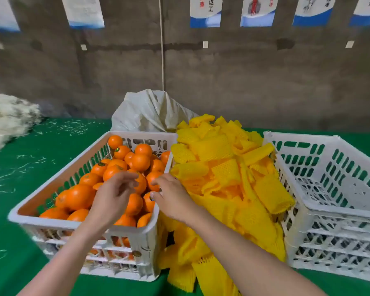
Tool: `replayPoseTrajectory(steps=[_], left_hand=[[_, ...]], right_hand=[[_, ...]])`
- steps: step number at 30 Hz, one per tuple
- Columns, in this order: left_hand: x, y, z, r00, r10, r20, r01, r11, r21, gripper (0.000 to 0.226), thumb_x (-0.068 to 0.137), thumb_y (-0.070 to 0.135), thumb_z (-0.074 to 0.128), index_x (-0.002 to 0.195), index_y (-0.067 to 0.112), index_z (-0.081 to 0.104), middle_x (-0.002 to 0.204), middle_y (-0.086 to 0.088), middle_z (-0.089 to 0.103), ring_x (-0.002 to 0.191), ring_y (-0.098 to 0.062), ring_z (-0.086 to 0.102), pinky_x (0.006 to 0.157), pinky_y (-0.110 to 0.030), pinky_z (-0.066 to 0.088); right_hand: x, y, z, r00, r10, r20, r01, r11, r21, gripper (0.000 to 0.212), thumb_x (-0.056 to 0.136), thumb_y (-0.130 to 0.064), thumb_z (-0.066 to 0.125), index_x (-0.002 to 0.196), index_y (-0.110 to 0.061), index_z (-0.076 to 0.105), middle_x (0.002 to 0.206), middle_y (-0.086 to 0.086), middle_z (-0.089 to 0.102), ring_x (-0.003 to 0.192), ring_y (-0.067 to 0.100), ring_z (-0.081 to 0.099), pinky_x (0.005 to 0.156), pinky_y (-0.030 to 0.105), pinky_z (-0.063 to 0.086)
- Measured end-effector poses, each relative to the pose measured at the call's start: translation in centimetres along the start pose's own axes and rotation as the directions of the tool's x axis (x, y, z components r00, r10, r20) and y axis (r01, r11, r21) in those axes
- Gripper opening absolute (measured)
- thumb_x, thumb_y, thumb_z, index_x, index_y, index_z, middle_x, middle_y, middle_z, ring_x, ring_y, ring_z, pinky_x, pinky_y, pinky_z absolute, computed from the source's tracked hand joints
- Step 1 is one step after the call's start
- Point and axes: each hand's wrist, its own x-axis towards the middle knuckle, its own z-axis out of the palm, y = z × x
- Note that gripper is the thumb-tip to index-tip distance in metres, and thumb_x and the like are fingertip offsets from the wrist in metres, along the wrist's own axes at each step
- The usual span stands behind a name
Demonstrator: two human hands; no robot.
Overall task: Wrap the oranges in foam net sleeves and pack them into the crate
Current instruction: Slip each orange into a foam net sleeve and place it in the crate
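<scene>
1. While both hands hang over the fruit, the green table [19,189] carries everything. The empty crate [340,211] sits at the right of the frame, well apart from them.
2. The full crate [58,177], lower left of centre, holds the oranges [79,195] directly beneath both hands.
3. The foam net sleeves [218,167] are heaped mid-frame, just right of the right hand [171,197], the nearer one.
4. The left hand [113,197] has a loose, open grip and holds nothing. The right grip is half-curled at an orange, and whether it touches is unclear.

Oranges [79,196] fill left crate [51,182]; sleeves [220,167] lie between it and right crate [320,210]
</scene>
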Motion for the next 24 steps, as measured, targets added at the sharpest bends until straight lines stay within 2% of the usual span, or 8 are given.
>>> replayPoseTrajectory(steps=[3, 5, 7, 11, 15, 17, 20, 24], left_hand=[[3.8, -2.6, -0.3, 0.983, -0.128, 0.128, 0.079, 0.939, 0.336, 0.045, 0.091, 0.005, 0.056, 0.134, 0.010, 0.046, 0.135, -0.014, 0.051, 0.122, -0.031, 0.049, 0.087, -0.036, 0.047], [5.9, -3.7, -0.5, 0.938, -0.276, 0.208, 0.120, 0.826, 0.551, 0.059, 0.088, 0.018, 0.063, 0.141, 0.016, 0.038, 0.144, -0.016, 0.039, 0.131, -0.037, 0.036, 0.103, -0.047, 0.037], [7.0, -4.4, -0.6, 0.885, -0.384, 0.264, 0.120, 0.735, 0.668, 0.066, 0.084, 0.028, 0.066, 0.142, 0.024, 0.036, 0.145, -0.014, 0.030, 0.132, -0.039, 0.029, 0.106, -0.048, 0.033], [7.8, -6.5, -1.2, 0.839, -0.412, 0.355, 0.089, 0.748, 0.658, 0.079, 0.074, 0.035, 0.078, 0.141, 0.024, 0.037, 0.139, -0.011, 0.020, 0.119, -0.034, 0.041, 0.099, -0.040, 0.044], [7.4, -7.5, -1.5, 0.874, -0.364, 0.322, 0.120, 0.804, 0.582, 0.075, 0.070, 0.033, 0.081, 0.136, 0.027, 0.045, 0.130, -0.012, 0.026, 0.108, -0.030, 0.047, 0.084, -0.032, 0.048], [7.1, -7.9, -1.5, 0.900, -0.324, 0.291, 0.128, 0.835, 0.535, 0.072, 0.070, 0.031, 0.081, 0.133, 0.027, 0.048, 0.118, -0.011, 0.032, 0.095, -0.027, 0.046, 0.075, -0.030, 0.044], [6.7, -8.3, -1.4, 0.919, -0.300, 0.256, 0.154, 0.871, 0.467, 0.068, 0.071, 0.027, 0.080, 0.132, 0.027, 0.050, 0.106, -0.009, 0.035, 0.089, -0.026, 0.043, 0.071, -0.030, 0.038], [6.5, -8.0, -1.4, 0.956, -0.227, 0.187, 0.145, 0.916, 0.374, 0.067, 0.073, 0.026, 0.079, 0.132, 0.024, 0.049, 0.117, -0.018, 0.043, 0.101, -0.034, 0.046, 0.075, -0.036, 0.041]], right_hand=[[1.9, -0.1, 1.1, 0.998, 0.054, 0.021, -0.050, 0.983, -0.175, 0.038, 0.096, -0.025, 0.050, 0.131, -0.013, 0.045, 0.138, 0.008, 0.038, 0.127, 0.027, 0.033, 0.103, 0.036, 0.032], [2.4, 0.3, 1.6, 0.998, 0.060, 0.029, -0.051, 0.968, -0.245, 0.040, 0.096, -0.025, 0.048, 0.133, -0.012, 0.043, 0.139, 0.009, 0.037, 0.128, 0.027, 0.029, 0.104, 0.036, 0.030], [2.4, 0.8, 2.0, 0.998, 0.052, 0.017, -0.046, 0.962, -0.270, 0.039, 0.097, -0.025, 0.047, 0.133, -0.011, 0.042, 0.138, 0.010, 0.038, 0.128, 0.027, 0.029, 0.104, 0.035, 0.029], [2.3, 1.1, 2.2, 1.000, 0.023, -0.018, -0.027, 0.952, -0.306, 0.034, 0.098, -0.021, 0.043, 0.129, -0.009, 0.046, 0.134, 0.011, 0.041, 0.124, 0.026, 0.032, 0.103, 0.034, 0.029], [2.0, 1.1, 2.3, 0.998, -0.026, -0.049, 0.009, 0.950, -0.312, 0.033, 0.097, -0.022, 0.045, 0.129, -0.012, 0.048, 0.135, 0.008, 0.042, 0.124, 0.025, 0.033, 0.099, 0.037, 0.035], [1.6, 1.2, 1.6, 0.983, -0.100, -0.152, 0.047, 0.946, -0.320, 0.031, 0.093, -0.015, 0.050, 0.123, -0.013, 0.055, 0.134, 0.008, 0.046, 0.124, 0.026, 0.039, 0.095, 0.040, 0.038], [1.6, 2.7, -0.5, 0.919, -0.179, -0.352, -0.008, 0.883, -0.469, 0.032, 0.073, -0.001, 0.061, 0.103, -0.011, 0.066, 0.122, 0.016, 0.057, 0.114, 0.034, 0.053, 0.086, 0.041, 0.045], [2.2, 5.0, -3.0, 0.984, 0.069, -0.163, -0.165, 0.688, -0.707, 0.037, 0.086, -0.012, 0.056, 0.122, -0.013, 0.051, 0.146, 0.015, 0.028, 0.135, 0.031, 0.024, 0.102, 0.043, 0.029]])
